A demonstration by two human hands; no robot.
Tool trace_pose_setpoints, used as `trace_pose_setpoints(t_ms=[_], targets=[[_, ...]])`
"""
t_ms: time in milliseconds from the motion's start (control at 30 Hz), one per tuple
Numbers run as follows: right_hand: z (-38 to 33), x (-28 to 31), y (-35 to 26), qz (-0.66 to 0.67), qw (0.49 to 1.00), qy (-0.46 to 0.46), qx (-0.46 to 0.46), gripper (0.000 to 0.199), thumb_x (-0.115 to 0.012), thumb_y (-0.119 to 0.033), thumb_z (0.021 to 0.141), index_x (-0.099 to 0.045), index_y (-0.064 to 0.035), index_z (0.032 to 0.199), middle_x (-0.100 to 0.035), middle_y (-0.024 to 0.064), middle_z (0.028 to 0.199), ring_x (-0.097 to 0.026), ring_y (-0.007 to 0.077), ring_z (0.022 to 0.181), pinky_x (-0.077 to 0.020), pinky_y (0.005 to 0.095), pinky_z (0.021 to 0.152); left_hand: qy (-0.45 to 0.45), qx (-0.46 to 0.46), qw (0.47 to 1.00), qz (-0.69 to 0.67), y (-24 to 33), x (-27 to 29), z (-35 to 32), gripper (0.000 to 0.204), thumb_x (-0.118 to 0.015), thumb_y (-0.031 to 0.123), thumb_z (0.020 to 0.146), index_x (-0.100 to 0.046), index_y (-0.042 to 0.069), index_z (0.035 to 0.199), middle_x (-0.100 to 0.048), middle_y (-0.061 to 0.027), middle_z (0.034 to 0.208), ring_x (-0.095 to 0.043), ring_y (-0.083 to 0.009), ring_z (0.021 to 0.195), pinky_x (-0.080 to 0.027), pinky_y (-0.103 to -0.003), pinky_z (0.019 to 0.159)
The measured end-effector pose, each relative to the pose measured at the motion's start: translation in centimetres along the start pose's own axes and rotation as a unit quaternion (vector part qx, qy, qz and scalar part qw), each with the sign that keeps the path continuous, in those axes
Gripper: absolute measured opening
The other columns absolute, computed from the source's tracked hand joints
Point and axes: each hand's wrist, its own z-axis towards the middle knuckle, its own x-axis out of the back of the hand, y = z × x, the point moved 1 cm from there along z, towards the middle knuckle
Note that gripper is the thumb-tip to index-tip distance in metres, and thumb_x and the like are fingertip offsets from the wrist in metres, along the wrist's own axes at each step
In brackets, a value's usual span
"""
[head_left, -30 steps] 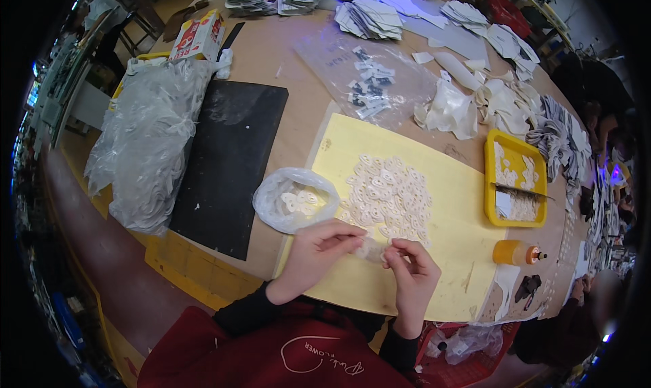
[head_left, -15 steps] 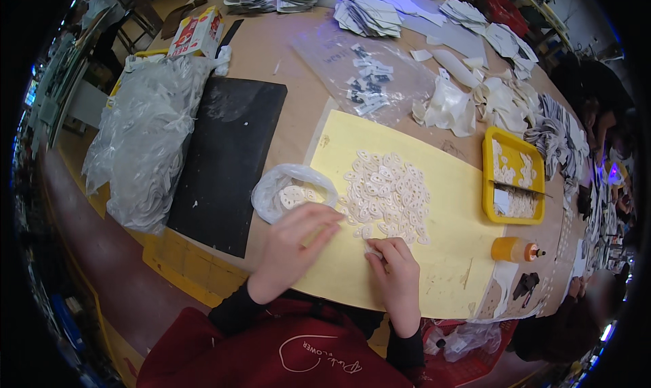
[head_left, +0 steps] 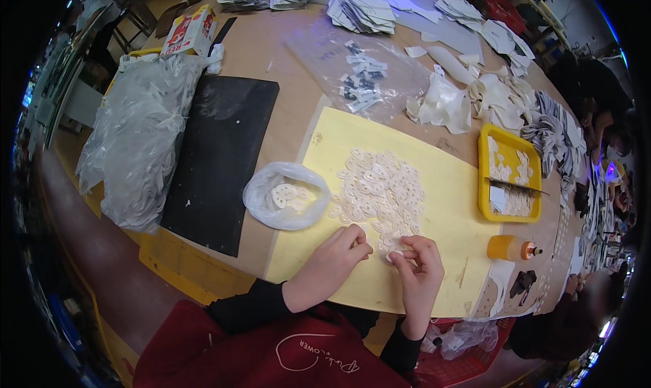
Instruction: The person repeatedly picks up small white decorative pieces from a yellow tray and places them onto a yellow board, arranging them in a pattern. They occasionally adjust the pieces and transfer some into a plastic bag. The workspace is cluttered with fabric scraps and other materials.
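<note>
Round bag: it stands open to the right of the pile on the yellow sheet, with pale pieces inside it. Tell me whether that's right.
One point is wrong: the head view shows the round bag to the left of the pile on the yellow sheet, not to its right. It does stand open, with pale pieces inside it.

Shows pale yellow on the sheet [head_left: 451, 191], smudged brown, against tan on the counter [head_left: 247, 52]. Gives off-white on the pieces [head_left: 380, 184], milky white on the small bag [head_left: 288, 218]. Has black on the mat [head_left: 220, 137] and the sleeves [head_left: 254, 306], dark red with white script on the garment [head_left: 203, 351]. Runs bright yellow on the tray [head_left: 483, 184], orange on the bottle [head_left: 502, 247], red on the crate [head_left: 468, 369], red and white on the carton [head_left: 190, 34].
</note>
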Motion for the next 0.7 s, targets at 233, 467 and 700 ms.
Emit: trace_pose_setpoints(t_ms=[233, 467, 700], targets=[[-0.4, -0.3, 0.9, 0.007, 1.000, -0.002, 0.020, 0.012, -0.079, 0.008, 0.085, -0.071, 0.0047, 0.093, -0.066, 0.0072, 0.101, -0.068, 0.0129, 0.086, -0.0602, 0.0242, 0.075, 0.038, -0.007, 0.999, 0.007, -0.5, 0.8, -0.7, 0.023, -0.073, 0.001, 0.085, -0.064, -0.001, 0.106, -0.059, -0.0123, 0.107, -0.062, -0.0292, 0.101, -0.052, -0.038, 0.085], [-0.9, -2.2, 0.8, -0.071, 0.994, -0.055, 0.056, 0.011, -0.080, 0.002, 0.086, -0.074, 0.0029, 0.095, -0.070, 0.0088, 0.095, -0.071, 0.0183, 0.085, -0.0585, 0.0294, 0.076, 0.012, 0.053, 0.998, 0.011, -0.1, 2.1, -1.3, 0.025, -0.071, 0.002, 0.089, -0.061, -0.002, 0.111, -0.057, -0.0139, 0.107, -0.058, -0.0320, 0.105, -0.050, -0.040, 0.090], [-1.8, -2.5, 0.7, -0.158, 0.973, -0.078, 0.147, 0.013, -0.075, 0.004, 0.089, -0.074, 0.0015, 0.102, -0.072, 0.0116, 0.102, -0.073, 0.0235, 0.089, -0.0591, 0.0318, 0.078, -0.002, 0.041, 0.999, 0.007, -0.1, 2.3, -0.9, 0.022, -0.070, 0.003, 0.089, -0.059, -0.002, 0.108, -0.056, -0.0138, 0.108, -0.057, -0.0319, 0.106, -0.049, -0.040, 0.091]])
